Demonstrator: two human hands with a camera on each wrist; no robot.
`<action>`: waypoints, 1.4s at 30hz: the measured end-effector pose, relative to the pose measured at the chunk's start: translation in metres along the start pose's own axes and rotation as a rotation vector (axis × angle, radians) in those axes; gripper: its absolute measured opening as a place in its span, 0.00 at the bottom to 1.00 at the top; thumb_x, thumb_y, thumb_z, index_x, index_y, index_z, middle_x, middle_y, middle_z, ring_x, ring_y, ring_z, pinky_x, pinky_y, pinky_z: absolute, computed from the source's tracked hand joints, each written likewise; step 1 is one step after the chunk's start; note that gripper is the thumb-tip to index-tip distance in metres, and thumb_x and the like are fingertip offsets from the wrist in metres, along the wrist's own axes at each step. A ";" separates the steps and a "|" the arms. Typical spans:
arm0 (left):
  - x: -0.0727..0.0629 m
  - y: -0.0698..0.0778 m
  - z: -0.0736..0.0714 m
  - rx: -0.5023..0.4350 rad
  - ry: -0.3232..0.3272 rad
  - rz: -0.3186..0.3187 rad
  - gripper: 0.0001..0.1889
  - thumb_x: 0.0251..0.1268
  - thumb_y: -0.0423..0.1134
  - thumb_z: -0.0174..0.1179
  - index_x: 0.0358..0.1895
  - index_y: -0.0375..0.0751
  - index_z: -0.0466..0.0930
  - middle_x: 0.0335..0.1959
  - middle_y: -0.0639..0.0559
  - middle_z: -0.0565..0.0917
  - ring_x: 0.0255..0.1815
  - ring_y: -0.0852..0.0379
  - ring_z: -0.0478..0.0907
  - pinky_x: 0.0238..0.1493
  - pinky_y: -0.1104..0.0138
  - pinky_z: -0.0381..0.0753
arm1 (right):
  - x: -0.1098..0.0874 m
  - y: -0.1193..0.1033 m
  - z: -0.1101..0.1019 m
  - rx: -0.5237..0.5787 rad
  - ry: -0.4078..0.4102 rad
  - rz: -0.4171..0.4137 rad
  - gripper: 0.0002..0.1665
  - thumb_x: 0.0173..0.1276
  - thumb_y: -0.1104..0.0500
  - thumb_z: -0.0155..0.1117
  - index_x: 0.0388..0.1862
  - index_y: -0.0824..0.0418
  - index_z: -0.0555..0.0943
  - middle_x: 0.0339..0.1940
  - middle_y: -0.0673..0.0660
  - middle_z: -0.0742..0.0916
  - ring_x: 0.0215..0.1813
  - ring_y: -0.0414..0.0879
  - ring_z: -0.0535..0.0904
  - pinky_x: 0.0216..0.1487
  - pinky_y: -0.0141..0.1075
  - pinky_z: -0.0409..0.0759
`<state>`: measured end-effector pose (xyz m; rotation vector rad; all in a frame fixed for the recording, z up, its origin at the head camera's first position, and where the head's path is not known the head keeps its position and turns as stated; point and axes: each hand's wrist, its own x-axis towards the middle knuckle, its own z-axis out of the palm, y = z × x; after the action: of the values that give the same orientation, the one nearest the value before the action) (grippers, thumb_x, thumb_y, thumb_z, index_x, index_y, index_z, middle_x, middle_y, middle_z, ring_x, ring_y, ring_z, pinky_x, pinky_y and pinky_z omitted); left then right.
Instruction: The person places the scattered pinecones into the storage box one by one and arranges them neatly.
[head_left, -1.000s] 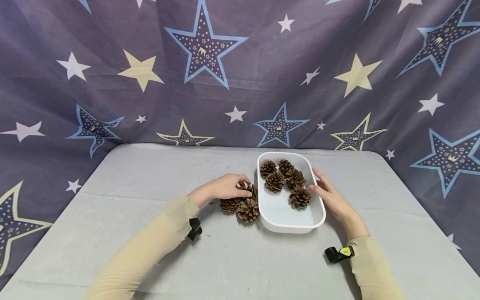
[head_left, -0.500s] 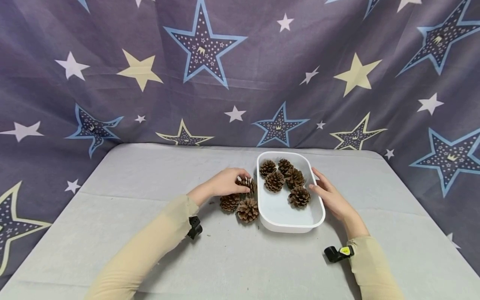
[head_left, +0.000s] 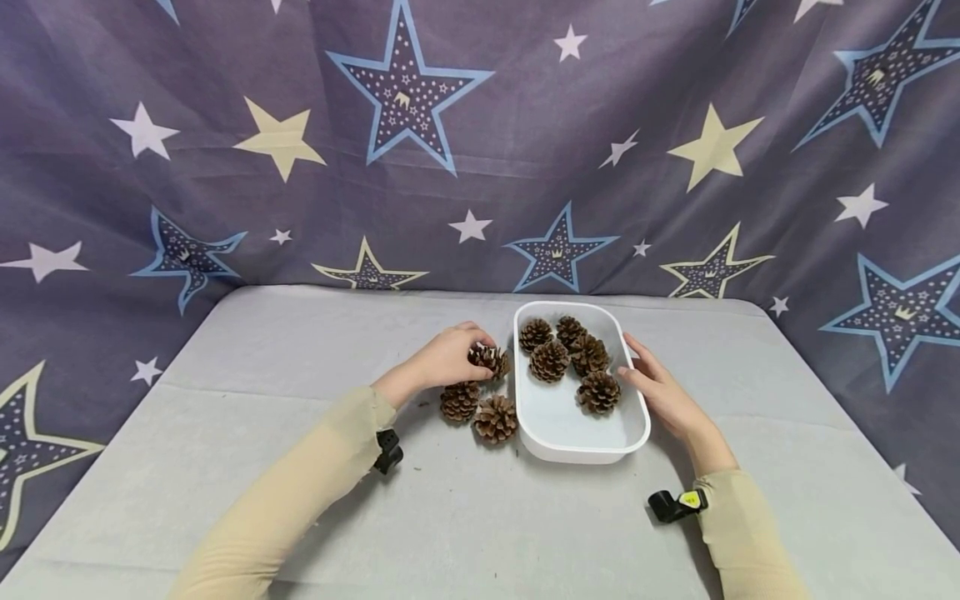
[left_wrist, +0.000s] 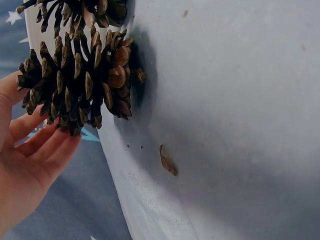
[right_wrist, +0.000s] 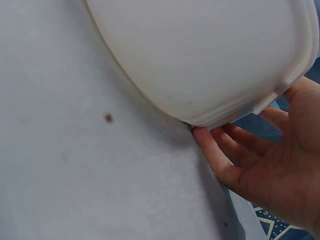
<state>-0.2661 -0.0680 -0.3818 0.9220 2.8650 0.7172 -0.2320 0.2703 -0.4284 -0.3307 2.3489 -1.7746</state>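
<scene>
My left hand (head_left: 450, 358) pinches a brown pine cone (head_left: 491, 362) between thumb and fingers, just left of the white plastic box (head_left: 577, 456). Two more pine cones lie below that hand, one at left (head_left: 459, 402) and one against the box (head_left: 496, 419). In the left wrist view, a pine cone (left_wrist: 75, 82) stands in front of the left hand (left_wrist: 30, 155) and hides what its fingers hold. My right hand (head_left: 666, 396) holds the box's right side, thumb at the rim; the right wrist view shows its fingers (right_wrist: 215, 155) against the outer wall.
Several pine cones sit inside the box, mostly toward its back, such as one by the right wall (head_left: 598, 392). A grey cloth covers the table (head_left: 315, 533), with small brown bits (left_wrist: 168, 162) scattered on it. A star-patterned curtain (head_left: 480, 167) stands behind.
The left hand has moved slightly away from me and up, with the pinched pine cone now apart from the two lower ones. The right hand and the box have stayed in place.
</scene>
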 end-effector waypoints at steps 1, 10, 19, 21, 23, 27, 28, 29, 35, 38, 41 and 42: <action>0.000 0.000 0.000 0.002 0.003 0.001 0.24 0.48 0.44 0.65 0.50 0.40 0.77 0.50 0.46 0.77 0.54 0.49 0.73 0.60 0.58 0.69 | 0.000 0.000 0.000 -0.001 -0.001 -0.002 0.38 0.70 0.56 0.47 0.74 0.53 0.42 0.65 0.74 0.61 0.58 0.61 0.68 0.51 0.48 0.76; -0.003 -0.003 0.001 0.013 0.036 0.022 0.19 0.51 0.44 0.63 0.46 0.41 0.78 0.42 0.50 0.79 0.46 0.53 0.75 0.55 0.60 0.72 | -0.001 0.002 0.002 0.001 -0.007 0.001 0.38 0.70 0.57 0.48 0.74 0.54 0.43 0.64 0.74 0.63 0.54 0.52 0.72 0.51 0.46 0.77; -0.001 0.003 -0.004 -0.056 0.059 0.033 0.19 0.51 0.45 0.63 0.47 0.42 0.78 0.44 0.50 0.78 0.46 0.54 0.75 0.54 0.60 0.73 | -0.001 0.006 0.002 0.003 -0.003 0.004 0.38 0.70 0.56 0.47 0.74 0.53 0.43 0.65 0.74 0.62 0.57 0.59 0.69 0.52 0.47 0.76; 0.000 0.005 -0.007 -0.064 0.068 0.036 0.20 0.50 0.45 0.63 0.48 0.42 0.78 0.44 0.51 0.78 0.45 0.55 0.75 0.53 0.60 0.74 | -0.001 0.005 0.002 -0.001 -0.002 0.004 0.38 0.70 0.56 0.47 0.74 0.53 0.43 0.65 0.74 0.62 0.57 0.57 0.69 0.52 0.46 0.76; 0.001 0.007 -0.010 -0.065 0.085 0.044 0.20 0.50 0.45 0.63 0.48 0.43 0.78 0.45 0.51 0.78 0.45 0.55 0.75 0.53 0.60 0.74 | -0.001 0.005 0.001 -0.001 -0.001 0.004 0.38 0.70 0.56 0.47 0.74 0.53 0.43 0.64 0.74 0.62 0.56 0.57 0.70 0.52 0.46 0.76; 0.004 0.013 -0.017 -0.072 0.130 0.072 0.20 0.51 0.45 0.63 0.48 0.43 0.78 0.45 0.52 0.78 0.47 0.56 0.75 0.54 0.61 0.73 | 0.000 0.005 0.001 0.002 0.000 0.004 0.39 0.70 0.56 0.47 0.74 0.53 0.42 0.65 0.74 0.61 0.57 0.59 0.69 0.52 0.47 0.76; 0.004 0.016 -0.018 -0.078 0.137 0.079 0.20 0.51 0.45 0.63 0.48 0.43 0.78 0.45 0.52 0.79 0.47 0.56 0.75 0.55 0.61 0.73 | 0.000 0.004 0.001 0.005 0.000 0.004 0.39 0.70 0.56 0.47 0.74 0.53 0.42 0.65 0.74 0.61 0.58 0.60 0.68 0.52 0.47 0.76; 0.005 0.018 -0.020 -0.080 0.143 0.087 0.20 0.51 0.45 0.63 0.48 0.43 0.78 0.46 0.52 0.79 0.48 0.56 0.75 0.55 0.61 0.73 | 0.000 0.004 0.001 0.007 0.000 0.004 0.39 0.70 0.57 0.47 0.74 0.53 0.42 0.65 0.74 0.61 0.58 0.60 0.68 0.51 0.47 0.76; 0.008 0.030 -0.021 -0.077 0.154 0.107 0.21 0.51 0.45 0.63 0.50 0.44 0.78 0.47 0.53 0.79 0.50 0.57 0.73 0.57 0.61 0.71 | 0.000 0.003 0.001 0.005 0.005 0.005 0.39 0.70 0.56 0.48 0.74 0.53 0.42 0.65 0.74 0.62 0.57 0.60 0.69 0.51 0.46 0.77; 0.011 0.037 -0.019 -0.083 0.146 0.118 0.21 0.51 0.44 0.63 0.50 0.44 0.77 0.49 0.53 0.78 0.51 0.57 0.73 0.57 0.62 0.71 | 0.000 0.002 0.001 0.003 0.006 0.001 0.39 0.70 0.56 0.48 0.74 0.54 0.42 0.64 0.74 0.62 0.57 0.59 0.69 0.51 0.46 0.77; 0.013 0.043 -0.016 -0.097 0.115 0.120 0.22 0.51 0.45 0.63 0.51 0.45 0.76 0.52 0.52 0.76 0.52 0.56 0.73 0.58 0.61 0.71 | 0.000 0.002 0.000 0.003 0.009 -0.002 0.39 0.70 0.57 0.48 0.74 0.54 0.42 0.64 0.74 0.62 0.57 0.58 0.69 0.51 0.46 0.77; 0.014 0.045 -0.015 -0.101 0.102 0.118 0.22 0.51 0.45 0.63 0.52 0.46 0.76 0.53 0.52 0.76 0.53 0.55 0.73 0.58 0.60 0.71 | 0.000 0.002 0.000 0.003 0.010 -0.002 0.39 0.70 0.57 0.48 0.74 0.54 0.42 0.64 0.74 0.62 0.57 0.58 0.69 0.50 0.46 0.77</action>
<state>-0.2557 -0.0339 -0.3470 1.0783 2.8479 0.9361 -0.2326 0.2705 -0.4303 -0.3253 2.3528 -1.7851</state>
